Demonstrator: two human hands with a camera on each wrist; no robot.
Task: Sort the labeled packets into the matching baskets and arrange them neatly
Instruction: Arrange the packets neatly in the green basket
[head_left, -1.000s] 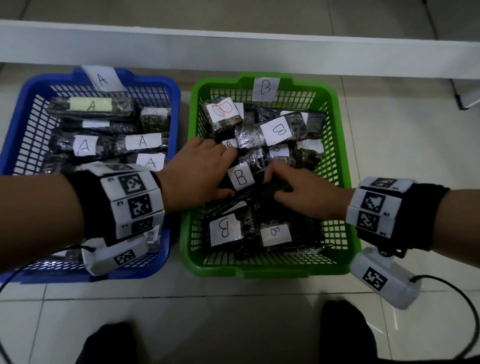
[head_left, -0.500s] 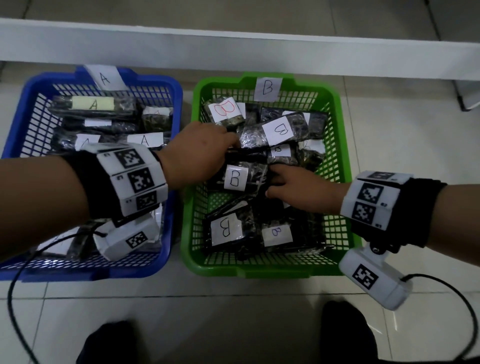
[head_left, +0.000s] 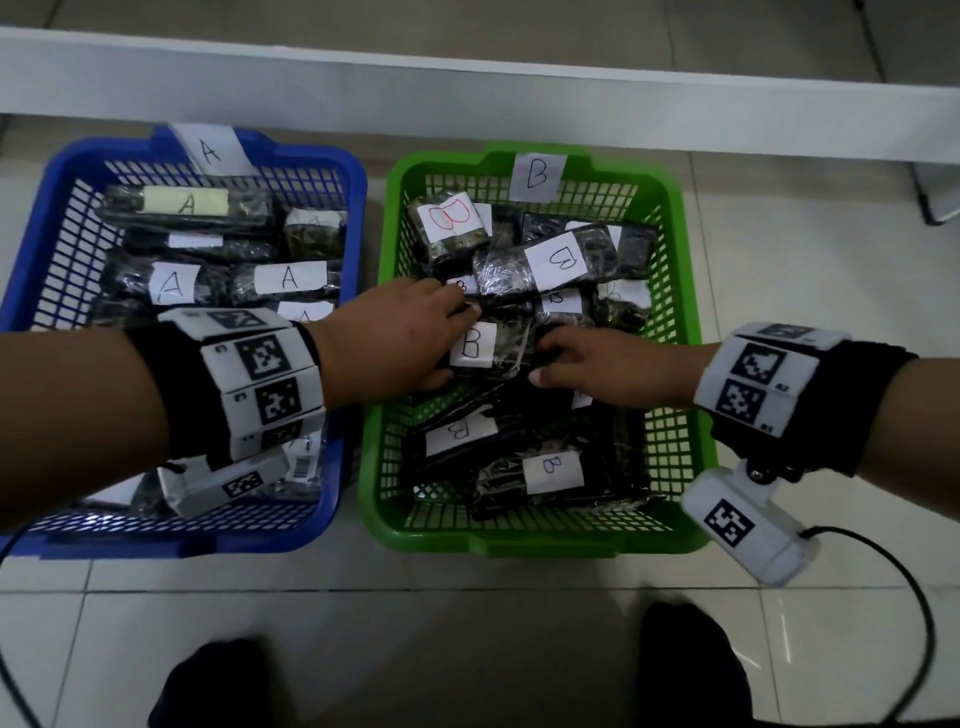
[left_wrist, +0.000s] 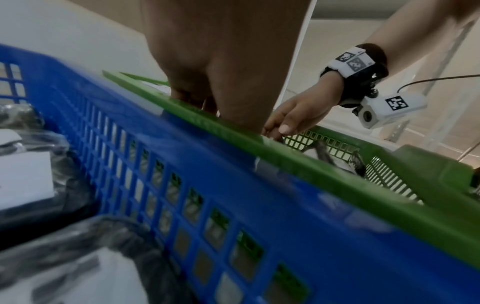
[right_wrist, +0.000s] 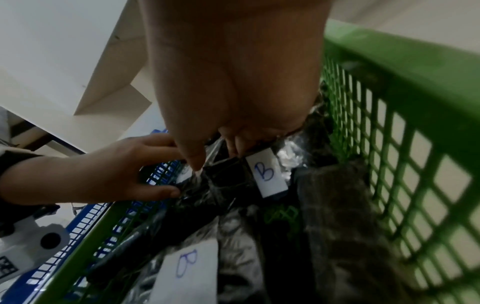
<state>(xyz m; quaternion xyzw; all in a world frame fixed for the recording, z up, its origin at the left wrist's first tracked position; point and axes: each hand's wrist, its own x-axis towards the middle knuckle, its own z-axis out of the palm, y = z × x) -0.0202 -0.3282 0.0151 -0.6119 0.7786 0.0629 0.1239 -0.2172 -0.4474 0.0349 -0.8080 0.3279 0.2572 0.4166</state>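
On the tiled floor stand a blue basket (head_left: 182, 543) tagged A and a green basket (head_left: 519, 540) tagged B. Dark plastic-wrapped packets with white A labels (head_left: 288, 278) lie in rows in the blue one. B packets (head_left: 550, 467) lie jumbled in the green one. Both hands reach into the middle of the green basket and hold one B packet (head_left: 483, 345) between them. My left hand (head_left: 400, 338) grips its left end, fingers on top and thumb underneath. My right hand (head_left: 597, 364) pinches its right end. In the right wrist view, both thumbs press on the packet (right_wrist: 192, 185).
A white ledge (head_left: 467, 88) runs along the floor just behind both baskets. My left forearm crosses over the blue basket's right wall (left_wrist: 233, 185). Two dark shoes (head_left: 208, 686) stand in front of the baskets, and a black cable (head_left: 909, 597) loops at the right.
Both hands keep hold of the same B packet. The right hand has slid a little left and farther into the basket. The left hand rose toward the back, then came back down.
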